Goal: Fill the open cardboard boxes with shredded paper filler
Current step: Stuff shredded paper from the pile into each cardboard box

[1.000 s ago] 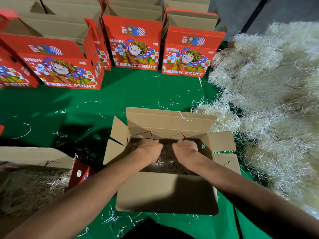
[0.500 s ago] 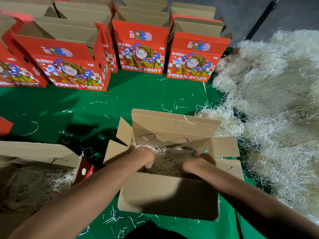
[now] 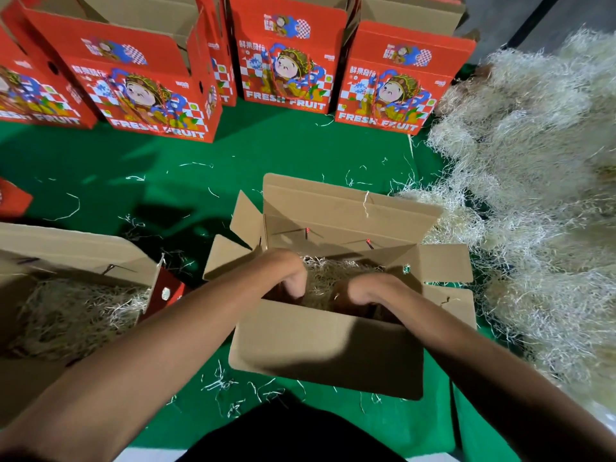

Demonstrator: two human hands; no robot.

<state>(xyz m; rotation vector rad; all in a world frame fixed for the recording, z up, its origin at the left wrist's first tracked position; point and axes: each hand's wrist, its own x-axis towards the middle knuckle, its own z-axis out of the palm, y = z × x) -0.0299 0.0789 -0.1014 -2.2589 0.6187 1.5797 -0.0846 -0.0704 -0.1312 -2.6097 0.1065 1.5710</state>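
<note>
An open brown cardboard box (image 3: 326, 348) stands on the green cloth right in front of me, its flaps spread and pale shredded paper (image 3: 328, 278) inside. Both my hands reach into it near the front wall. My left hand (image 3: 286, 275) is bent at the wrist, its fingers pointing down into the filler on the left side. My right hand (image 3: 370, 291) dips into the right side, and the box's front wall hides its fingers. A big heap of shredded paper (image 3: 533, 195) lies to the right of the box.
A second brown box (image 3: 83, 255) holding filler sits at my left. Several red "FRESH FRUIT" boxes (image 3: 160, 95) stand open in a row at the back. Loose paper strands are scattered over the green cloth (image 3: 200, 175).
My hands have drawn back from the middle of the box to its front wall, fingers now turned down into the filler. The view has shifted closer to the box.
</note>
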